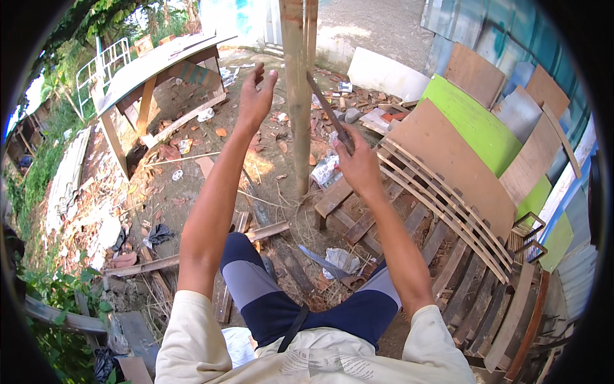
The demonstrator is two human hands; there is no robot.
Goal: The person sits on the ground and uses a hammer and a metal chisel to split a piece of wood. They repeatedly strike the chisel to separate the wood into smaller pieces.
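My left hand is raised just left of an upright wooden post, fingers loosely bent and apart, with nothing in it. A gap shows between this hand and the post. On the post's right side, my right hand is wrapped around the handle of a long, dark, machete-like knife. Its narrow blade slants up and to the left, and its tip appears beside the post's right edge. Whether the tip touches the wood I cannot tell. The post's foot meets the ground in front of my knees.
A slatted wooden pallet lies to the right, with boards and a green panel behind it. A handsaw-like blade lies between my legs. Loose planks and litter cover the ground. A makeshift table stands far left.
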